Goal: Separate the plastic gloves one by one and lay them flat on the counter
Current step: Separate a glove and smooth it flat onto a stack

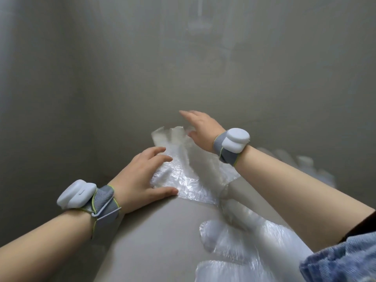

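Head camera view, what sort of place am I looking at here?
Probably a plain indoor workspace, perhaps a kitchen or prep area; hard to say more. A smooth grey counter meets a bare grey wall, and clear plastic gloves lie on it.

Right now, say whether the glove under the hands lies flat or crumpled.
Mostly flat: glove spread on the counter under the left hand.

Thin, glossy, crinkled clear plastic gloves on a smooth, matt grey counter
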Motion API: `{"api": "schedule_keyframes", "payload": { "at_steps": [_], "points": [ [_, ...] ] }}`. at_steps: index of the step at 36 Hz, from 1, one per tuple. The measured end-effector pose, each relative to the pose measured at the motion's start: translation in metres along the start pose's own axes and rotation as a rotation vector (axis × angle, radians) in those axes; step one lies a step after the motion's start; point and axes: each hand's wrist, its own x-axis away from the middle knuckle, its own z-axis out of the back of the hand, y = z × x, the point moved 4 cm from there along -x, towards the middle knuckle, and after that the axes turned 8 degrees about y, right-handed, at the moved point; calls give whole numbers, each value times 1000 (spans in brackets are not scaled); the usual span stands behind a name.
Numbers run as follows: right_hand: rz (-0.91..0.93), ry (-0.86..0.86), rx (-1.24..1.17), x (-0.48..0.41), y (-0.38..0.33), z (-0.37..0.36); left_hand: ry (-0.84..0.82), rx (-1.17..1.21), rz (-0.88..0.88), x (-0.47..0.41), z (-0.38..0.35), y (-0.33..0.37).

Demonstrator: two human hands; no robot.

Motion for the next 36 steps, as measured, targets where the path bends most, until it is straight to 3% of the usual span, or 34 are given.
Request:
{"api": "schedule_keyframes", "payload": {
  "at_steps": [5,16,36],
  "points": [
    [-132,-221,-21,19,5,7,-1,-3,-38,2,-2,2],
    [81,-455,-97,129,-48,33,-10,-14,-50,4,-3,3],
    [31,-479,-69,159,-26,22,-9,-53,-20,6,-2,3]
  ]
}}
